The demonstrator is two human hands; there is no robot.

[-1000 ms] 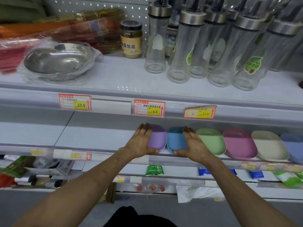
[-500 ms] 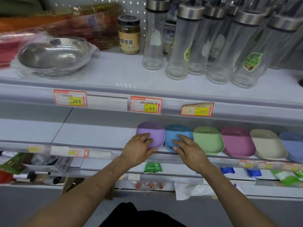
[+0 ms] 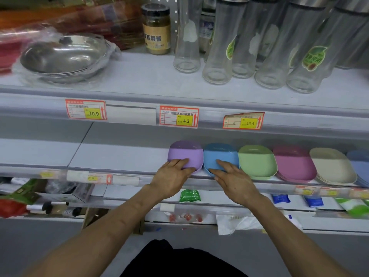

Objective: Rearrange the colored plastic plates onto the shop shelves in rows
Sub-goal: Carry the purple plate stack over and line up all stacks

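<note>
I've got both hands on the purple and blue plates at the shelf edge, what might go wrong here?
The purple plate and blue plate sit at the front edge of the shelf; a pull from the left hand or right hand may tip them off. Sliding the blue plate sideways may bump the green plate beside it.

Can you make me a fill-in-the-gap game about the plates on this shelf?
The purple plate is touched by the ____ hand.
The right hand rests on the plate coloured ____.
Between that plate and the pink plates sits a ____ one.
The price tag above the purple plate reads ____.
Missing words: left, blue, green, 4.3.
</note>
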